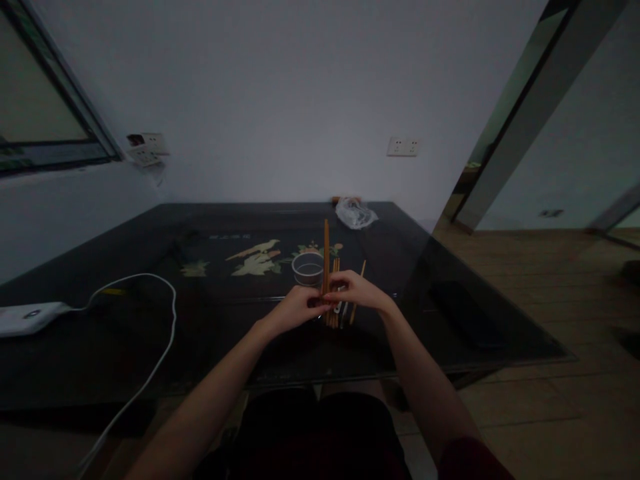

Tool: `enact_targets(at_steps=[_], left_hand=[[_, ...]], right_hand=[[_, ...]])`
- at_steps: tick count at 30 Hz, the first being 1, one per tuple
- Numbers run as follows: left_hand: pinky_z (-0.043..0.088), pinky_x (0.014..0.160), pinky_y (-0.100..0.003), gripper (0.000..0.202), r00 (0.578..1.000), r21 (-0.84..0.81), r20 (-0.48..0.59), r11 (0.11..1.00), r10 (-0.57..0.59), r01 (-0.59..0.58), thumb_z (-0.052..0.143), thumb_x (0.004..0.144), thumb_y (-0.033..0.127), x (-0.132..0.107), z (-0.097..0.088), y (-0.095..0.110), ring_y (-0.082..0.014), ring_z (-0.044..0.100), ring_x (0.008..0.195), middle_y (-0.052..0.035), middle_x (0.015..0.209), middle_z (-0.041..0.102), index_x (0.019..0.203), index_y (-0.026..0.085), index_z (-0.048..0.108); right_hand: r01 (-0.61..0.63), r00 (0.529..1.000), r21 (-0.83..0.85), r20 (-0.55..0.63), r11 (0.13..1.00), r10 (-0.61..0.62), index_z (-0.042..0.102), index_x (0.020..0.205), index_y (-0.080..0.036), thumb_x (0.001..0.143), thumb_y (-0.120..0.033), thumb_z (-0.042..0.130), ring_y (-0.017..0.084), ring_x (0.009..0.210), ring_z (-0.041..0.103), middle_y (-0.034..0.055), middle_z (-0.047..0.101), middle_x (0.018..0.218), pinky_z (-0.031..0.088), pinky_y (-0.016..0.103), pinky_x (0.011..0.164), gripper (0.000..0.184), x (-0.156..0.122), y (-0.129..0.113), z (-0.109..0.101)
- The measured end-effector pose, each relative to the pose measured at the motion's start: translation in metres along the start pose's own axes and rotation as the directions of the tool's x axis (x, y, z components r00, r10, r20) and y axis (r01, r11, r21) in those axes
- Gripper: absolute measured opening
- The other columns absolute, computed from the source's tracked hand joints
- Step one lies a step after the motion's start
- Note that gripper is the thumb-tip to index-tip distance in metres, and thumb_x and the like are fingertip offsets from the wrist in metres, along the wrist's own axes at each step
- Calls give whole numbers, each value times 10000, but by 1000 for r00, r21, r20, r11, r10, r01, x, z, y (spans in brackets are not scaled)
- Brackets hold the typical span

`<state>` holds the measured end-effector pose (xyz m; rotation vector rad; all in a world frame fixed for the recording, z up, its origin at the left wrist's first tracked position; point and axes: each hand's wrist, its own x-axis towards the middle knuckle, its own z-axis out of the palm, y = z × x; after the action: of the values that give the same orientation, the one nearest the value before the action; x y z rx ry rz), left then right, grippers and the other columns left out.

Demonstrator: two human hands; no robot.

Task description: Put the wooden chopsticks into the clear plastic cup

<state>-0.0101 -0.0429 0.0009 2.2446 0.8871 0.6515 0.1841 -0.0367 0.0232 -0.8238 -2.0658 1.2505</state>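
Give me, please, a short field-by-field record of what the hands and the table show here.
left hand: grips the wooden sticks low down
right hand: closed on the same bundle
sticks: upright, one taller than the rest
plastic cup: just behind the hands
table: dark, glossy
white cable: left side
plastic bag: far edge

cup (307,269) behind chopsticks (326,257), bag (355,214) farther back

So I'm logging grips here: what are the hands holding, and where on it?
Both the left hand and right hand grip a bundle of wooden chopsticks near its lower end.
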Motion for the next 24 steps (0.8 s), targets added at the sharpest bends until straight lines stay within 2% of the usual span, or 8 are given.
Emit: enact_targets(at_steps=[5, 15, 20, 24], left_hand=[[447, 681, -251, 223, 999, -13, 51, 1000, -5, 6, 590, 815, 320, 0, -3, 1, -158, 601, 705, -33, 726, 678, 823, 124, 696], [457, 698, -264, 208, 999, -23, 31, 1000, 19, -18, 597, 804, 304, -1, -4, 3, -170, 605, 740, -31, 750, 682, 863, 129, 692], [443, 682, -258, 225, 999, -6, 30, 1000, 27, -27, 583, 818, 303, 0, -4, 0, -159, 592, 707, -36, 745, 669, 881, 114, 686], [431, 653, -240, 228, 999, -14, 5, 999, 37, -37, 570, 830, 304, -1, -4, -1, -139, 572, 674, -24, 737, 654, 908, 123, 684]], right_hand=[[35, 999, -105, 22, 994, -33, 631, 773, -136, 762, -397, 661, 144, 696, 592, 8, 622, 712, 488, 269, 651, 263, 1, -2, 0], [60, 998, -76, 13, 995, -59, 654, 853, -143, 772, -377, 654, 151, 747, 596, 27, 648, 804, 490, 263, 666, 248, 0, -2, 2], [63, 995, -32, -73, 998, -65, 670, 915, -146, 772, -388, 659, 162, 787, 629, 41, 675, 852, 499, 258, 685, 281, -1, -5, 2], [53, 989, -9, -138, 999, -54, 689, 931, -149, 784, -415, 642, 144, 691, 627, 37, 685, 820, 497, 241, 620, 307, -3, -5, 1]])
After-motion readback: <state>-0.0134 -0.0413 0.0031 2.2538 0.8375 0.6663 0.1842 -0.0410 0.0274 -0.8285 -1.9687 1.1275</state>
